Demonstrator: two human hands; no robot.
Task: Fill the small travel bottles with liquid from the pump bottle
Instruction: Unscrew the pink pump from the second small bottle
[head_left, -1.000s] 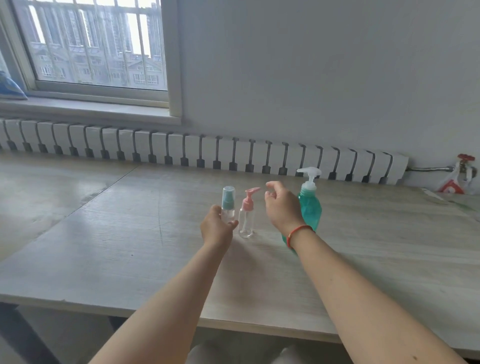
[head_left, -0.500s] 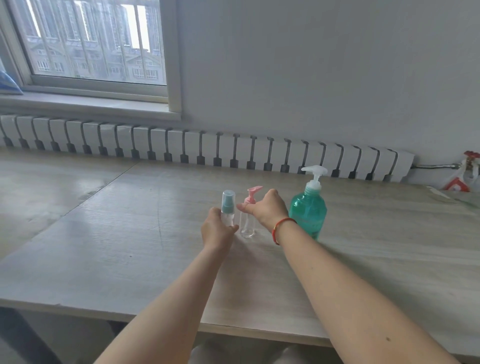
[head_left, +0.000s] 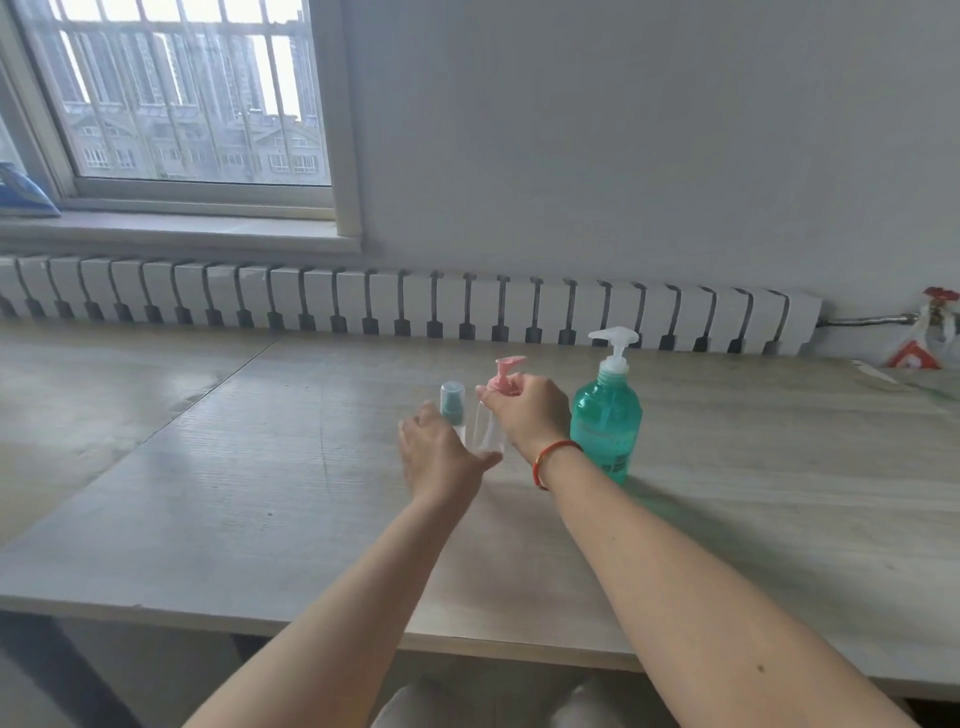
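We had three bottles standing upright in a row on the table (head_left: 727, 519). The pink-pump bottle (head_left: 491, 434) stood in the middle, its clear body partly hidden behind our hands. Our right hand (head_left: 530, 413) pinched its pink pump head, fingers curled round the collar just under the spout. A red cord (head_left: 551, 457) circled that wrist. Our left hand (head_left: 441, 457) rested low before the teal-cap bottle (head_left: 451, 401), thumb stretched toward the pink-pump bottle's base; whether the fingers gripped anything we could not tell, as the back of the hand hid them. The green pump bottle (head_left: 605, 423) stood just right of our right wrist, untouched, its white pump up and the nozzle pointing left. Behind the table ran a white radiator (head_left: 415, 306) under a window (head_left: 182, 93).
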